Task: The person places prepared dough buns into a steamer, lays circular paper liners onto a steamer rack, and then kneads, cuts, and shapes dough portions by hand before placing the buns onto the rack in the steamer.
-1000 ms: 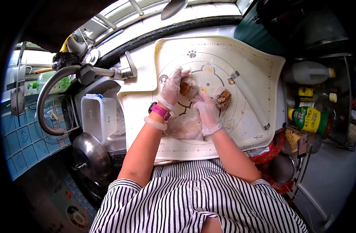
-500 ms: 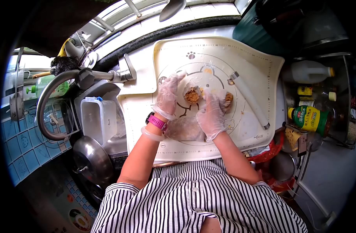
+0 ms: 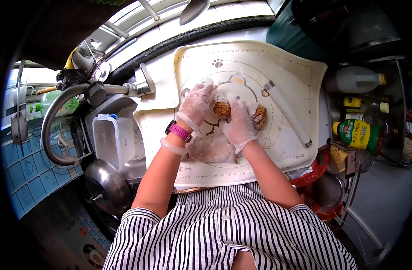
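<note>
On a printed cream pastry mat [image 3: 300, 76], a piece of pale dough with crumbly brown filling [image 3: 221, 109] sits between my two hands, both in clear plastic gloves. My left hand [image 3: 197, 104] curves along its left side, fingers pointing away from me. From the right, my right hand [image 3: 239, 125] closes against the same piece with its fingertips near the top. Just beyond the right hand lies a second filled dough piece [image 3: 260, 115]. A large whitish dough slab [image 3: 211, 149] rests nearer my body, below both hands. The undersides of my fingers are hidden.
A white rolling pin [image 3: 289, 114] lies slantwise on the mat's right. A curved faucet [image 3: 50, 121], a clear plastic container [image 3: 113, 140] and a metal lid [image 3: 106, 185] are on the left. Bottles [image 3: 360, 135] stand on the right, a green bin [image 3: 287, 38] at the back.
My right hand has shifted left from between the two filled pieces to the near one, its fingers now reaching up alongside it. The left hand has turned slightly inward toward that piece.
</note>
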Available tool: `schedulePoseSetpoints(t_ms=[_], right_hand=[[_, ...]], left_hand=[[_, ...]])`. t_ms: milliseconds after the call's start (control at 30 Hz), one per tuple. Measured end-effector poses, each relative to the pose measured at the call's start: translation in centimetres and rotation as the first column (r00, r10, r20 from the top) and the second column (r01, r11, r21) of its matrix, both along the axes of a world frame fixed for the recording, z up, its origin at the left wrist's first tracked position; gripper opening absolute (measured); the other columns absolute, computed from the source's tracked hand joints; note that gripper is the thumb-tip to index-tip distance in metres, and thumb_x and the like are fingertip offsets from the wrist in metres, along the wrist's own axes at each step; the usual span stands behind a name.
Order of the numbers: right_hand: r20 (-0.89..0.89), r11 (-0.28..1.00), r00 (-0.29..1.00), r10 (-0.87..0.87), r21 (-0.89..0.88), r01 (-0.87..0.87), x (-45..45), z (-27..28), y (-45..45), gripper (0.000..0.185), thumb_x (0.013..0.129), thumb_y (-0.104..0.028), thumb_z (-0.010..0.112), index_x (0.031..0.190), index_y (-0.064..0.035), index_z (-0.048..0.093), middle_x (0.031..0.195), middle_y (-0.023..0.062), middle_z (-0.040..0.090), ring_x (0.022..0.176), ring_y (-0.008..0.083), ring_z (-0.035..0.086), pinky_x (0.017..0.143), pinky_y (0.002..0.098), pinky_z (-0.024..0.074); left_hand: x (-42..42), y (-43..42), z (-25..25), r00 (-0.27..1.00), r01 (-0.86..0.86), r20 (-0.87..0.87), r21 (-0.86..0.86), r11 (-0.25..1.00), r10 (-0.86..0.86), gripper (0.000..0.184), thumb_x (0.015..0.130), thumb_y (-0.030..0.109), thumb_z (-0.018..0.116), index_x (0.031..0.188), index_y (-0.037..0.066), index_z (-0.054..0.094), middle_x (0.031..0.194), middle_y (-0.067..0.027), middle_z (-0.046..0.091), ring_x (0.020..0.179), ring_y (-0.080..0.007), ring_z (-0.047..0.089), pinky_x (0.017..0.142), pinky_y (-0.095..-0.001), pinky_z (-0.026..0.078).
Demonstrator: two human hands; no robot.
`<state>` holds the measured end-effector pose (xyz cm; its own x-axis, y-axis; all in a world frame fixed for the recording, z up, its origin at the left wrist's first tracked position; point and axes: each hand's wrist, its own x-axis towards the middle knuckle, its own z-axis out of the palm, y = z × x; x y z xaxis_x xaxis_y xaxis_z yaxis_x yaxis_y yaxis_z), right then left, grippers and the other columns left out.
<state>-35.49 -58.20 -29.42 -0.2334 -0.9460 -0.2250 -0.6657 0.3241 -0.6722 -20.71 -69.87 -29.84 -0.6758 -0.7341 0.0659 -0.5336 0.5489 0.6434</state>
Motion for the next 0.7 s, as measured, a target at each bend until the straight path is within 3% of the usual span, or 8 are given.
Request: schedulePoseSetpoints(t_ms=[167,267,367,400,500,533,633,700], right_hand=[[-0.023,0.993,0.993,0.117,0.017,-0.117,-1.4,-1.8,-3.2,0.077,0.076,0.003,0.06,0.15,-0.0005,0.038,0.137,0.0309,0.049,0.128,0.0448,0.051,0.112,0.045,0.0431],[-0.094,0.991,0.989,0.114,-0.064,-0.121,-1.3,-1.3,-2.6,0.077,0.076,0.003,0.061,0.15,-0.0017,0.039,0.132,0.0297,0.051,0.124,0.0436,0.053,0.11,0.0448,0.0448],[-0.098,0.998,0.994,0.048,-0.031,-0.051,-0.5,1.6,-0.8,0.079,0.076,0.0,0.065,0.15,-0.0019,0.039,0.131,0.0298,0.051,0.124,0.0432,0.054,0.11,0.0447,0.0449],[-0.071,0.999,0.997,0.021,0.051,-0.017,-0.3,2.2,-0.6,0.08,0.077,-0.003,0.068,0.151,-0.0018,0.039,0.132,0.0301,0.051,0.125,0.0431,0.053,0.11,0.0448,0.0448],[-0.139,0.999,0.99,0.004,-0.048,-0.011,0.8,-1.2,-0.5,0.079,0.075,-0.008,0.074,0.147,-0.0029,0.042,0.135,0.0287,0.05,0.124,0.042,0.054,0.108,0.0455,0.0458],[-0.136,0.999,0.991,0.005,-0.051,-0.012,0.5,-1.4,-1.3,0.079,0.075,-0.008,0.074,0.147,-0.0029,0.042,0.135,0.0287,0.05,0.124,0.042,0.054,0.108,0.0455,0.0458],[-0.037,0.996,0.996,0.086,0.039,-0.084,-0.6,-0.8,-2.9,0.071,0.074,-0.009,0.077,0.139,-0.005,0.048,0.133,0.0251,0.051,0.123,0.0409,0.055,0.105,0.0457,0.0479],[-0.088,0.987,0.989,0.12,0.116,-0.11,-1.2,1.9,-3.4,0.059,0.075,-0.008,0.077,0.129,-0.007,0.053,0.126,0.0217,0.054,0.118,0.0395,0.057,0.101,0.0451,0.0505]], left_hand=[[-0.4,1.5,-1.2,0.997,0.059,0.05,-0.041,0.997,-0.057,0.044,0.103,0.005,0.042,0.147,0.004,0.045,0.115,-0.0233,0.066,0.104,-0.0386,0.063,0.092,-0.043,0.052],[0.0,1.3,-0.6,0.959,0.017,0.282,0.028,0.999,-0.025,0.047,0.102,0.005,0.044,0.148,0.004,0.044,0.11,-0.0241,0.066,0.098,-0.0365,0.064,0.088,-0.042,0.053],[0.3,0.7,-2.2,0.96,-0.106,0.237,-0.185,0.977,0.149,0.049,0.101,0.005,0.045,0.15,0.004,0.043,0.109,-0.0252,0.067,0.091,-0.0348,0.065,0.085,-0.0416,0.054],[0.6,0.0,-4.9,0.968,-0.244,0.142,0.373,0.895,0.205,0.05,0.102,0.006,0.044,0.152,0.005,0.041,0.104,-0.0256,0.066,0.088,-0.0326,0.065,0.082,-0.0409,0.055],[1.0,1.7,-6.2,0.977,-0.089,0.212,0.309,0.947,0.023,0.048,0.108,0.024,0.046,0.15,0.003,0.045,0.088,-0.0186,0.067,0.077,-0.0252,0.065,0.073,-0.0392,0.055],[0.5,2.0,-5.9,0.994,-0.057,0.088,-0.026,0.998,0.059,0.052,0.108,0.036,0.045,0.147,0.001,0.049,0.083,-0.0133,0.066,0.072,-0.0207,0.063,0.068,-0.0364,0.053],[1.1,1.4,-5.1,0.992,-0.127,0.028,0.143,0.982,0.124,0.078,0.104,0.065,0.042,0.134,-0.005,0.059,0.076,-0.0037,0.063,0.06,-0.0128,0.056,0.057,-0.0276,0.044],[1.4,1.0,-6.2,0.957,-0.164,-0.153,0.417,0.894,0.247,0.083,0.102,0.069,0.042,0.135,-0.006,0.058,0.075,-0.0045,0.063,0.06,-0.0126,0.054,0.056,-0.0243,0.041]])
